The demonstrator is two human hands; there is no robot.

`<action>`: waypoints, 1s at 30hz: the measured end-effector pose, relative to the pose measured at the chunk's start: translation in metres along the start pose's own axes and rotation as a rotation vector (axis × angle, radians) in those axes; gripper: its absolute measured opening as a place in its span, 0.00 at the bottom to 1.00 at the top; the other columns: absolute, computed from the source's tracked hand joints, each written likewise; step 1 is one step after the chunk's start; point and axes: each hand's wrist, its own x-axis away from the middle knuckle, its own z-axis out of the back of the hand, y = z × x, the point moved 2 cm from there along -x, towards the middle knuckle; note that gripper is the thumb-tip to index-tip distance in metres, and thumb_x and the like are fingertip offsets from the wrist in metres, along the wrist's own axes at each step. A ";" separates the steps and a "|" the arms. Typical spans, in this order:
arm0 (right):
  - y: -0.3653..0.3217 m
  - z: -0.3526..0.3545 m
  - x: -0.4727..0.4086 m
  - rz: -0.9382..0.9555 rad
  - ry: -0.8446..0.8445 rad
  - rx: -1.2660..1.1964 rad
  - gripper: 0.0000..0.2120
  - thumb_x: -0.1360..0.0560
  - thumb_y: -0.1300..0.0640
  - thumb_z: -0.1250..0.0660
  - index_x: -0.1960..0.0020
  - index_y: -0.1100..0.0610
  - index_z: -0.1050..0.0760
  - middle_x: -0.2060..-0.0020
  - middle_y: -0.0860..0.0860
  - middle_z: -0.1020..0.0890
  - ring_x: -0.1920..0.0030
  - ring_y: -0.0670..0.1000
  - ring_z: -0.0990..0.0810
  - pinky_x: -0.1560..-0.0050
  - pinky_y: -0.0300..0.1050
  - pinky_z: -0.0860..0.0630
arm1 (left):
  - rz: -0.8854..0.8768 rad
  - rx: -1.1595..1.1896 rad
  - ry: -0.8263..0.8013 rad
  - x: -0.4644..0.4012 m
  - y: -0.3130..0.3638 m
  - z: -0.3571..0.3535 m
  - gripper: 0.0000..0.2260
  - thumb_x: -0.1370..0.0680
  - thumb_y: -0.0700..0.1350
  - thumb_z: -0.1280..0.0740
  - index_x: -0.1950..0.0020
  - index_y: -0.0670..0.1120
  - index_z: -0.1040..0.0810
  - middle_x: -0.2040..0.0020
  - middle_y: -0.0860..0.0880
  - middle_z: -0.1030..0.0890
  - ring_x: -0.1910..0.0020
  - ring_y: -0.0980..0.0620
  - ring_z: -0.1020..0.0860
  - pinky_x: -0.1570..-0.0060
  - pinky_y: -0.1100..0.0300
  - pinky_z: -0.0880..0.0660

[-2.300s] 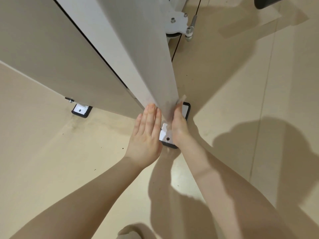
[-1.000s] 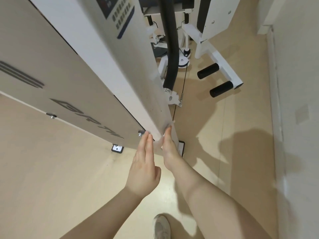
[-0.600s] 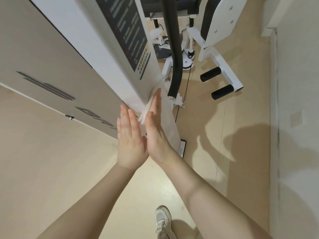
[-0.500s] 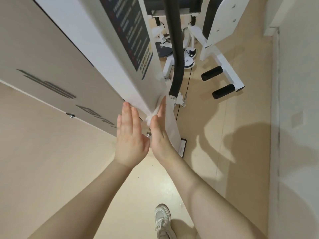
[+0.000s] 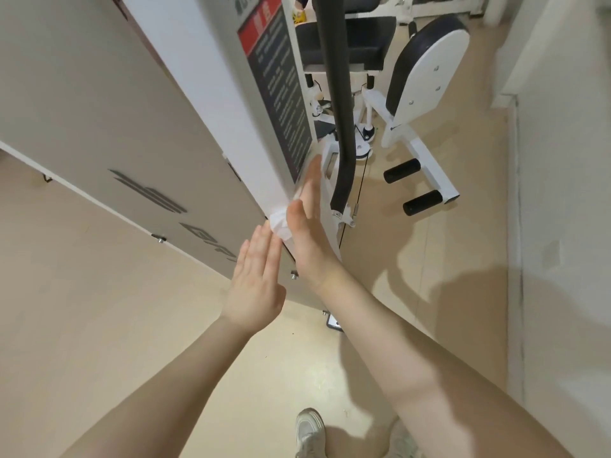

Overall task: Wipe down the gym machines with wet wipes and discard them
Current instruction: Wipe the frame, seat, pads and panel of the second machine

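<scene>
The tall white shroud of the gym machine (image 5: 211, 104) runs from the top left down to the middle, with a dark instruction label (image 5: 281, 84) on its narrow face. My right hand (image 5: 309, 233) lies flat, fingers straight, and presses a crumpled white wet wipe (image 5: 280, 223) against the shroud's corner edge just below the label. My left hand (image 5: 258, 276) is flat with straight fingers against the grey side panel, just below the wipe. Most of the wipe is hidden under my right palm.
A black padded bar (image 5: 337, 104) hangs just right of my right hand. Behind it stand the machine's black seat (image 5: 344, 41), a white-backed pad (image 5: 426, 67) and two black foam rollers (image 5: 413, 183). A wall (image 5: 562, 226) closes the right side. My shoe (image 5: 309, 431) is on the beige floor.
Both hands have slid upward along the shroud's edge from near the floor foot to just under the label, the wipe moving with my right hand. The camera has tilted up.
</scene>
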 end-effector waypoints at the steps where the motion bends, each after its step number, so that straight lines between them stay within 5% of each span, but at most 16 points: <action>1: -0.009 -0.001 -0.003 0.009 0.005 -0.032 0.57 0.41 0.18 0.54 0.25 0.51 0.66 0.25 0.44 0.64 0.27 0.40 0.66 0.26 0.43 0.63 | -0.018 -0.001 0.013 -0.001 0.002 0.005 0.36 0.36 0.34 0.47 0.27 0.41 0.53 0.28 0.38 0.48 0.28 0.43 0.53 0.29 0.53 0.58; 4: -0.006 0.000 -0.005 -0.025 0.024 -0.067 0.50 0.36 0.21 0.54 0.25 0.48 0.65 0.27 0.39 0.61 0.27 0.37 0.63 0.30 0.29 0.60 | -0.090 -0.029 0.044 -0.002 0.012 0.011 0.34 0.36 0.37 0.51 0.28 0.39 0.52 0.31 0.36 0.46 0.28 0.42 0.53 0.28 0.53 0.58; 8: 0.064 0.017 -0.003 -0.332 0.061 -0.068 0.33 0.22 0.35 0.56 0.23 0.49 0.61 0.24 0.43 0.58 0.27 0.37 0.57 0.26 0.39 0.57 | -0.061 -0.035 0.043 -0.006 0.011 0.001 0.36 0.36 0.38 0.51 0.27 0.39 0.55 0.28 0.36 0.49 0.25 0.50 0.63 0.27 0.56 0.60; 12: 0.082 0.027 -0.003 -0.512 0.069 -0.165 0.29 0.20 0.39 0.63 0.24 0.51 0.46 0.31 0.41 0.36 0.28 0.42 0.42 0.31 0.35 0.47 | -0.071 -0.046 0.051 -0.009 0.008 -0.005 0.35 0.35 0.37 0.51 0.27 0.39 0.56 0.29 0.35 0.51 0.25 0.50 0.65 0.27 0.56 0.59; 17: 0.047 0.013 -0.020 -0.297 0.113 -0.199 0.37 0.27 0.31 0.55 0.23 0.46 0.56 0.24 0.42 0.52 0.25 0.41 0.51 0.25 0.43 0.52 | -0.067 -0.052 0.068 -0.008 0.014 -0.011 0.35 0.35 0.37 0.51 0.28 0.39 0.55 0.30 0.34 0.50 0.26 0.49 0.66 0.28 0.55 0.61; 22: 0.045 0.014 -0.016 -0.104 0.109 -0.088 0.30 0.23 0.46 0.58 0.25 0.51 0.63 0.30 0.36 0.57 0.27 0.38 0.61 0.30 0.31 0.61 | -0.059 -0.076 0.002 0.009 0.017 -0.037 0.35 0.36 0.38 0.52 0.28 0.38 0.53 0.27 0.34 0.53 0.25 0.49 0.65 0.28 0.55 0.61; 25: 0.107 0.022 -0.006 -0.263 0.107 -0.113 0.34 0.25 0.36 0.58 0.24 0.48 0.61 0.26 0.38 0.58 0.26 0.38 0.58 0.27 0.38 0.57 | -0.110 -0.154 -0.026 0.024 0.007 -0.057 0.34 0.35 0.38 0.51 0.28 0.38 0.52 0.24 0.42 0.64 0.25 0.48 0.63 0.27 0.54 0.61; 30: 0.217 0.033 0.027 -0.724 0.146 -0.233 0.35 0.25 0.32 0.61 0.23 0.47 0.57 0.24 0.42 0.51 0.26 0.40 0.51 0.29 0.39 0.50 | -0.139 -0.196 -0.076 0.034 -0.006 -0.089 0.35 0.35 0.37 0.49 0.28 0.37 0.52 0.24 0.41 0.64 0.25 0.46 0.63 0.27 0.52 0.59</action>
